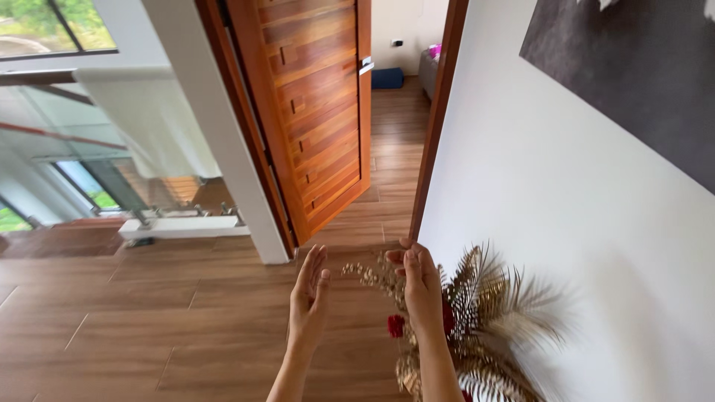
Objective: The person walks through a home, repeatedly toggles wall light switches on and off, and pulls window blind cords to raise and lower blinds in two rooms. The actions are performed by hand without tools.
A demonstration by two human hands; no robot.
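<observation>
- Reaching forward, the left hand (309, 294) and right hand (418, 286) are both raised with palms turned toward each other and fingers stretched out, holding nothing.
- The right hand is nearest the dried flower arrangement (477, 320), its fingers in front of the pale beaded sprigs; whether it touches them I cannot tell.
- The left hand hangs apart from it, over the wooden floor (134, 320).
- Handling such stems well calls, I judge, for a light touch low on the stalks, since the fronds look brittle.
- The arrangement stands near, at the right, against the white wall (566, 216): golden feathery palm fronds, small red blooms, tan sprigs.
- Farther off, an open wooden door (320, 112) leads into another room.
</observation>
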